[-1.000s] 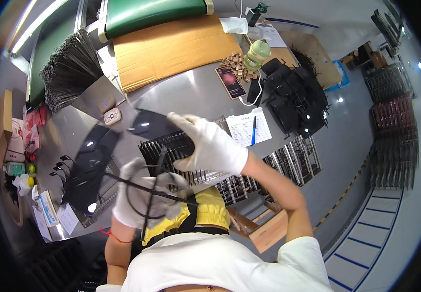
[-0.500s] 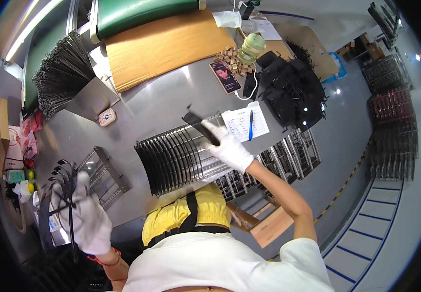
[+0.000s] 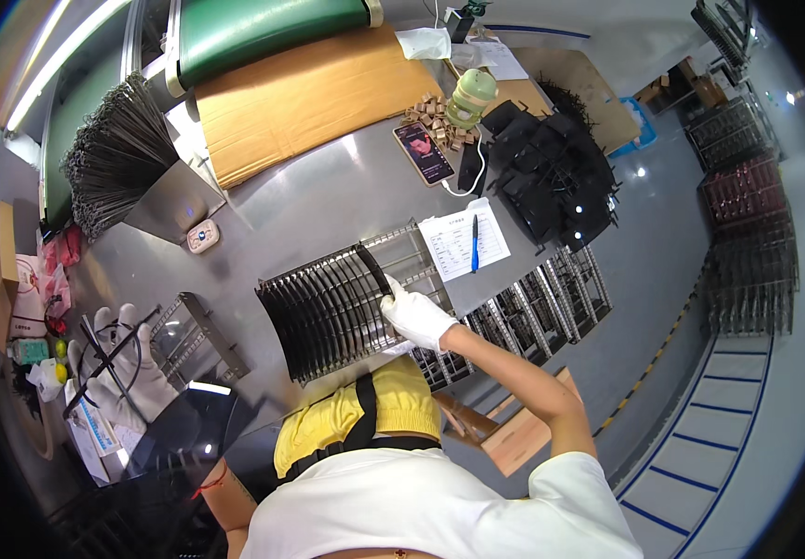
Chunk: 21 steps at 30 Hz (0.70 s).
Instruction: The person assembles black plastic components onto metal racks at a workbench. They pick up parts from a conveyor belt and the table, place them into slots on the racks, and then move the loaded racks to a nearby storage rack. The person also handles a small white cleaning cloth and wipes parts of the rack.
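Note:
My right hand [image 3: 418,319], in a white glove, is closed on the near part of a curved black panel [image 3: 374,268]. That panel stands at the right end of a row of similar curved black panels [image 3: 314,312] in a metal slotted rack [image 3: 402,244]. At the lower left my gloved left hand [image 3: 123,359] is raised, its fingers bent around a glossy black panel [image 3: 188,424] with thin black arms crossing the fingers. The panel covers my left wrist, and the exact grip is partly hidden. Beside this hand lies an empty metal frame [image 3: 205,335].
On the steel table lie a paper sheet with a blue pen [image 3: 475,244], a phone [image 3: 424,154], a green bottle [image 3: 470,98] and a heap of black parts [image 3: 556,172]. A bundle of thin black rods [image 3: 118,154] stands far left. More metal racks [image 3: 533,307] are at the right.
My right hand has brought its black panel down and nearer, into the rack's row. My left hand has turned, and a glossy black panel now shows in front of its wrist.

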Each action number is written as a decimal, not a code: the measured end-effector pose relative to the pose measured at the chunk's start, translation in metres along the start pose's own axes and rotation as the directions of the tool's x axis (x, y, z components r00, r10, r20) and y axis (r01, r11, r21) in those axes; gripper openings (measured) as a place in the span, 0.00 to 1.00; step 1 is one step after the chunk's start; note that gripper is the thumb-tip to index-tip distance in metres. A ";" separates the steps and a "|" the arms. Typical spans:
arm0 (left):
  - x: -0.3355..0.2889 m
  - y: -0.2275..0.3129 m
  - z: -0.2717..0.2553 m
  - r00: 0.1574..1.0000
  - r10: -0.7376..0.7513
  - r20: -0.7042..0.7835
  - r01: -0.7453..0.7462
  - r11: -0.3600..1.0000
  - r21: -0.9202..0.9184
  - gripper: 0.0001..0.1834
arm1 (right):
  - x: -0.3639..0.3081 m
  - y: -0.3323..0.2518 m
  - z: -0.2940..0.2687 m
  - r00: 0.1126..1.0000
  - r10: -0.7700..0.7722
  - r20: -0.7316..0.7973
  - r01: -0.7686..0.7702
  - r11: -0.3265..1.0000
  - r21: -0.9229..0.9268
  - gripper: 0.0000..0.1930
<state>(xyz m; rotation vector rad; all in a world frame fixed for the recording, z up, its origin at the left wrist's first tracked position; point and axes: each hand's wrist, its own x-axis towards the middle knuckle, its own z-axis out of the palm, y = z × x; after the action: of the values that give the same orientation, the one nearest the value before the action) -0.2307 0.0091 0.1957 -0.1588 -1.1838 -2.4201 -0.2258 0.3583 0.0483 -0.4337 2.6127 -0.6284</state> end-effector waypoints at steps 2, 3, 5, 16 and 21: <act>-0.003 -0.007 0.009 0.990 0.134 -0.046 -0.127 0.983 0.132 0.34 | -0.003 -0.005 -0.006 0.999 0.042 0.014 -0.042 0.999 -0.009 0.12; -0.003 -0.014 0.014 0.981 0.184 -0.058 -0.170 0.968 0.182 0.34 | -0.004 -0.003 -0.006 1.000 -0.022 -0.002 0.022 0.991 -0.131 0.13; -0.003 -0.022 0.022 0.957 0.279 -0.076 -0.247 0.927 0.283 0.35 | -0.006 0.001 -0.006 0.997 0.072 0.011 -0.073 0.996 0.046 0.11; 0.002 -0.033 0.033 0.719 0.580 0.383 -0.601 0.243 0.761 0.37 | 0.001 -0.009 -0.015 0.980 0.151 0.129 -0.174 0.967 0.184 0.17; -0.004 -0.030 0.041 0.614 0.449 0.650 -0.721 -0.017 0.693 0.40 | 0.007 -0.002 -0.016 0.965 0.225 0.135 -0.263 0.831 0.491 0.32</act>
<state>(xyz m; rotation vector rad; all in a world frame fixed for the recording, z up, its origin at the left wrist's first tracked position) -0.2436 0.0584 0.1981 -0.4793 -1.9298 -0.6260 -0.2385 0.3596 0.0600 0.0456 2.2564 -1.1378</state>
